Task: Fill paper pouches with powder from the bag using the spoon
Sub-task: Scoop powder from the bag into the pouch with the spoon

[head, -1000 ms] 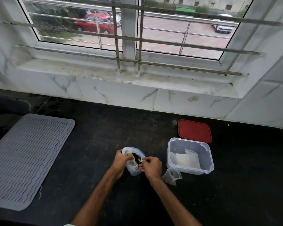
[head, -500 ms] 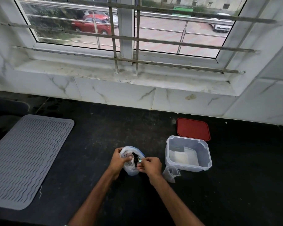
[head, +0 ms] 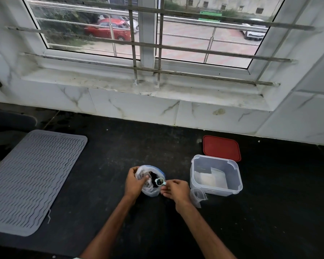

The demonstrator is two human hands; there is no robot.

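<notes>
- My left hand [head: 134, 184] grips the crumpled rim of the bag [head: 152, 192], fingers curled over the thin, translucent plastic and thumb tucked inside the mouth.
- The bag stands upright on the black, speckled counter [head: 101, 146]. Its mouth is held open in a rough oval, and the powder inside looks dark.
- My right hand [head: 176, 189] pinches the short handle of the spoon [head: 159, 181] between thumb and forefinger, the other fingers loosely bent.
- The spoon is pale green and smooth. Its small round bowl sits level over the bag's right rim; I cannot tell how full it is.
- One pouch [head: 197, 197], flimsy and see-through, stands open just right of my right wrist, against the container [head: 238, 184].
- The container is clear, hard plastic, a rounded rectangle with flat white sheets lying in its bottom.
- Its red lid [head: 221, 148] lies flat behind it, a rounded rectangle with a raised border.
- A grey mat [head: 32, 180], ribbed in wavy lines, lies well to the left.
</notes>
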